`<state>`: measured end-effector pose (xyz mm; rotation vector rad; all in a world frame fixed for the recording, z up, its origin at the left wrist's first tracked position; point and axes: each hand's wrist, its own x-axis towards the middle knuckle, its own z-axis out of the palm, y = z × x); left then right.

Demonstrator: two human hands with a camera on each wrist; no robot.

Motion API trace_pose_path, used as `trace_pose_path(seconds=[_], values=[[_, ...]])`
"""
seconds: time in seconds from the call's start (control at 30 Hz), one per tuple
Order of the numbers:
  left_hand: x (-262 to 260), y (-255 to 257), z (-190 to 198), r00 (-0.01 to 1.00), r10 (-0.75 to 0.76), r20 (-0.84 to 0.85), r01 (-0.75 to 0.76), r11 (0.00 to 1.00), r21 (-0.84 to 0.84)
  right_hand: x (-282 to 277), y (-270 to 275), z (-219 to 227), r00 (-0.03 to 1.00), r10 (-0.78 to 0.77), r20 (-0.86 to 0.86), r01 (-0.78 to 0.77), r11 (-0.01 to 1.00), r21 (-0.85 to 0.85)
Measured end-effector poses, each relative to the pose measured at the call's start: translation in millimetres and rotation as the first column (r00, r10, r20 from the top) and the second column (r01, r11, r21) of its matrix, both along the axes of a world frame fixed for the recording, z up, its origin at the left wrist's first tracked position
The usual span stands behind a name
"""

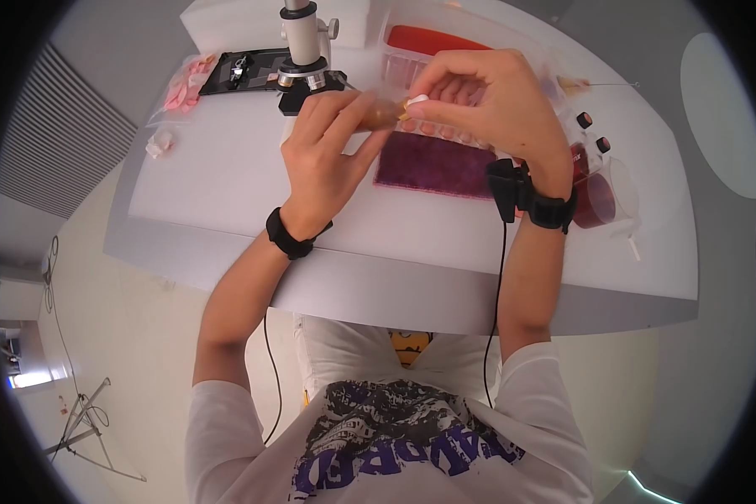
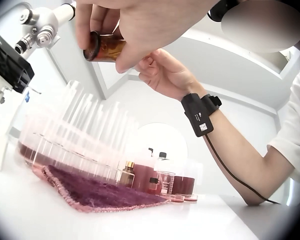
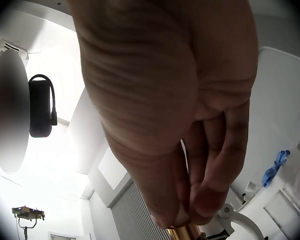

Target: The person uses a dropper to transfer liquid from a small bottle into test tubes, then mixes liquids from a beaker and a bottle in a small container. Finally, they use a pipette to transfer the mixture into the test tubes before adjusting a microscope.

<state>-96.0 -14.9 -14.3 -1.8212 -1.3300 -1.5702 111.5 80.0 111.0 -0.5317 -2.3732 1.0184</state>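
One white table (image 1: 218, 202), vial (image 2: 105, 48) held above, stands over pale floor (image 1: 143, 336).

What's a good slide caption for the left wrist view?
Left hand grips an amber bottle, right hand near its far end; below, clear tubes behind a purple cloth.

white sleeves (image 1: 225, 428), black wrist straps (image 1: 289, 238)

The amber bottle (image 2: 111, 49) looks like smooth, glossy glass, and the gold cap (image 3: 185, 233) like shiny metal. The purple cloth (image 1: 435, 166) has a rough, plush pile, while the counter (image 1: 218, 189) is smooth. The test tubes (image 2: 79, 120) are clear and glossy; the wrist camera (image 2: 195, 115) looks like matt plastic.
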Motion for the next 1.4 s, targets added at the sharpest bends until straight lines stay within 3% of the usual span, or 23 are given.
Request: trace_pose_path(seconds=[0.37,0.47,0.53,0.57,0.7,0.77,0.93,1.07,1.13,1.4], values=[[0.4,-1.3,2.3,1.0,0.015,0.019,-0.015,1.0,-0.004,0.9,-1.6,1.1,0.998,-0.066,-0.001,0.065,0.993,0.095],[1.7,-2.1,2.1,0.998,-0.005,0.065,0.007,1.0,-0.029,2.8,-1.3,0.1,0.992,-0.126,-0.007,0.126,0.991,-0.042],[3.9,-4.0,1.7,0.991,-0.02,0.132,0.029,0.997,-0.066,3.8,8.0,-8.6,0.973,-0.095,-0.21,0.09,0.995,-0.032],[5.1,-3.9,1.4,0.979,-0.033,0.2,0.054,0.993,-0.102,6.6,10.4,-6.9,0.973,-0.097,-0.209,0.093,0.995,-0.03],[1.5,0.3,-3.2,0.98,-0.056,0.19,0.078,0.991,-0.11,19.1,13.3,3.2,0.969,-0.129,-0.211,0.104,0.987,-0.126],[2.8,-0.7,-4.5,0.963,-0.065,0.26,0.12,0.972,-0.202,25.0,14.5,6.5,0.959,-0.16,-0.235,0.126,0.98,-0.154],[6.8,-2.9,-5.4,0.953,-0.081,0.293,0.159,0.954,-0.253,45.1,34.0,5.2,0.852,-0.386,-0.354,0.392,0.918,-0.057],[9.2,-2.6,-7.6,0.955,-0.097,0.28,0.175,0.948,-0.267,58.6,50.5,-2.4,0.774,-0.47,-0.424,0.497,0.866,-0.053],[10.0,-2.3,-8.9,0.955,-0.104,0.278,0.181,0.947,-0.265,62.0,57.1,-5.5,0.704,-0.569,-0.426,0.625,0.78,-0.008],[12.3,-2.1,-9.6,0.956,-0.127,0.264,0.196,0.947,-0.254,46.3,58.4,-15.8,0.685,-0.582,-0.439,0.65,0.759,0.008]])
